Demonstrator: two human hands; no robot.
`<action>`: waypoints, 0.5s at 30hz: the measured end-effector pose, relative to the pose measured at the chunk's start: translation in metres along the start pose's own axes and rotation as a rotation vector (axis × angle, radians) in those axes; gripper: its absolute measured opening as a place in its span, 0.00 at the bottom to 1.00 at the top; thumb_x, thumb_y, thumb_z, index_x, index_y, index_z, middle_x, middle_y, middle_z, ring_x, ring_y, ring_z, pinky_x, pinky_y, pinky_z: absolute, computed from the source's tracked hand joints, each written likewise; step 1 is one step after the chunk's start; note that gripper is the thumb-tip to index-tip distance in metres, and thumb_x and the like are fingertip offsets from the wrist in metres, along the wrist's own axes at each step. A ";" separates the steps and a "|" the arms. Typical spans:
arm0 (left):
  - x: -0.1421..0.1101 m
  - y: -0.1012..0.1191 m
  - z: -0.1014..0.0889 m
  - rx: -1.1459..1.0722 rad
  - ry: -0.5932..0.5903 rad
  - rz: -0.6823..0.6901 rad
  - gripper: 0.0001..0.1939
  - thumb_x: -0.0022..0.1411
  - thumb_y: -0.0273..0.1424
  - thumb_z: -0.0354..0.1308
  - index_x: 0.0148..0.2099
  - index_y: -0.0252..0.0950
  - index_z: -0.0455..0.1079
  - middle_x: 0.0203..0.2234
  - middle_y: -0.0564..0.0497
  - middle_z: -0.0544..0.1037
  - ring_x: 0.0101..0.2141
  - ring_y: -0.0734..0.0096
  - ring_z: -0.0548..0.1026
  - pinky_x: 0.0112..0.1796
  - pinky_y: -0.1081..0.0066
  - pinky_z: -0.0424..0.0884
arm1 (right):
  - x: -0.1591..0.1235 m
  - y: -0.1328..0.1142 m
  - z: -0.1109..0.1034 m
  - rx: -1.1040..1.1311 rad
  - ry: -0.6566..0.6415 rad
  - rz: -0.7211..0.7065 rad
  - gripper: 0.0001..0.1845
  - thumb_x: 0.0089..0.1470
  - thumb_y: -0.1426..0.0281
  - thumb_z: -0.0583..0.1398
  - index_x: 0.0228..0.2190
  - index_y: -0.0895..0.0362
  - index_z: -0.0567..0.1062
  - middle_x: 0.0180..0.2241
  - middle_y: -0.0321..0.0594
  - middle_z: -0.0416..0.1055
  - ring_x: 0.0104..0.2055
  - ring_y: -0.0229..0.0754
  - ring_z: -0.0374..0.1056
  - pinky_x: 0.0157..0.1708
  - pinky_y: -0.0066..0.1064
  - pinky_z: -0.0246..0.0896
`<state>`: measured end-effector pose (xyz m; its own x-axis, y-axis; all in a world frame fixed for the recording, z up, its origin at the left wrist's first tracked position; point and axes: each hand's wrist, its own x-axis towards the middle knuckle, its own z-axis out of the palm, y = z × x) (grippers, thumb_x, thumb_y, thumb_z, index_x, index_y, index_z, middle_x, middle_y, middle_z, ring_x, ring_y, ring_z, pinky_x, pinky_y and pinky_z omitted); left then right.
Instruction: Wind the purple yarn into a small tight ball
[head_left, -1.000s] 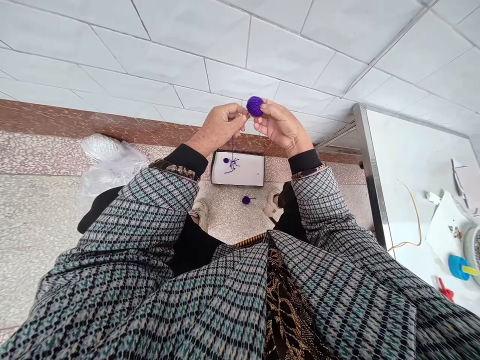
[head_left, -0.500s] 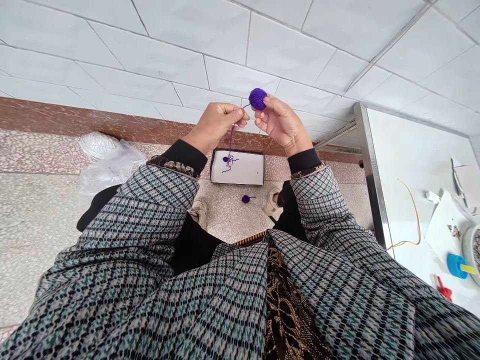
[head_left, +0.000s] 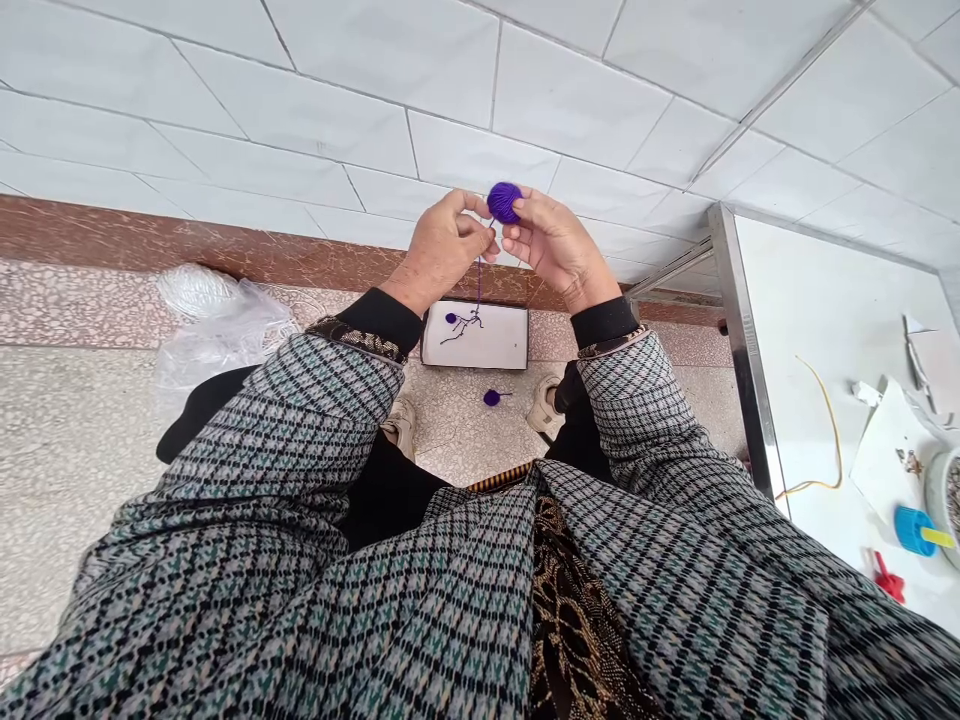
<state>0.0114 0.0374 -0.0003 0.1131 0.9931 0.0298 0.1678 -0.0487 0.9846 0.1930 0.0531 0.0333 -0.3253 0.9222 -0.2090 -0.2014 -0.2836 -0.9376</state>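
Note:
A ball of purple yarn (head_left: 504,202) is pinched between the thumb and fingers of my right hand (head_left: 559,240), in front of the tiled wall. Close beside it, my left hand (head_left: 444,245) is closed on the strand of purple yarn (head_left: 479,285), its index fingertip at the ball's left side. From my left hand the strand hangs to a shallow white box with dark edges (head_left: 499,345) on the floor. A small purple yarn ball (head_left: 451,318) and loose kinked yarn lie in that box. Another small purple ball (head_left: 491,398) rests on the floor between my shoes.
On the left a clear plastic bag (head_left: 214,335) lies on the speckled floor. A white table (head_left: 795,330) stands at the right, holding a yellow cord (head_left: 836,440), a blue cap-like object (head_left: 913,530), a red item (head_left: 889,578) and a bowl (head_left: 941,490).
My left hand has come up and right, closing in on the ball. The ball has shifted slightly left and down. The hanging strand has swung right, and the loose yarn in the box has moved.

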 end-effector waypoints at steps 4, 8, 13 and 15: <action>-0.006 0.003 0.002 0.058 -0.048 -0.026 0.05 0.69 0.27 0.62 0.38 0.39 0.77 0.25 0.52 0.77 0.27 0.67 0.75 0.38 0.64 0.76 | 0.007 0.001 -0.001 -0.024 0.091 -0.055 0.15 0.67 0.66 0.71 0.47 0.51 0.71 0.36 0.33 0.70 0.38 0.38 0.74 0.45 0.29 0.78; -0.016 0.011 -0.001 0.237 -0.284 0.029 0.09 0.66 0.28 0.60 0.34 0.35 0.80 0.22 0.55 0.73 0.24 0.71 0.68 0.37 0.67 0.72 | 0.008 -0.003 0.003 -0.183 0.250 -0.084 0.07 0.71 0.76 0.62 0.44 0.53 0.70 0.35 0.31 0.68 0.32 0.34 0.70 0.39 0.24 0.74; -0.020 0.024 -0.016 0.347 -0.384 0.149 0.10 0.65 0.31 0.59 0.34 0.33 0.78 0.24 0.55 0.74 0.27 0.71 0.69 0.37 0.69 0.67 | 0.000 -0.004 -0.008 -0.718 0.032 -0.016 0.13 0.58 0.84 0.65 0.40 0.57 0.73 0.35 0.30 0.71 0.28 0.32 0.65 0.32 0.23 0.65; -0.016 0.027 -0.025 0.385 -0.301 0.147 0.09 0.65 0.30 0.58 0.32 0.35 0.75 0.25 0.54 0.73 0.30 0.69 0.68 0.37 0.69 0.65 | -0.004 -0.003 -0.015 -0.743 -0.212 0.076 0.14 0.55 0.82 0.69 0.40 0.57 0.73 0.34 0.31 0.72 0.29 0.33 0.66 0.32 0.25 0.66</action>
<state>-0.0106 0.0228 0.0300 0.4308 0.9007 0.0566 0.4710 -0.2779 0.8372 0.2093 0.0543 0.0329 -0.4981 0.8161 -0.2931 0.4770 -0.0244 -0.8786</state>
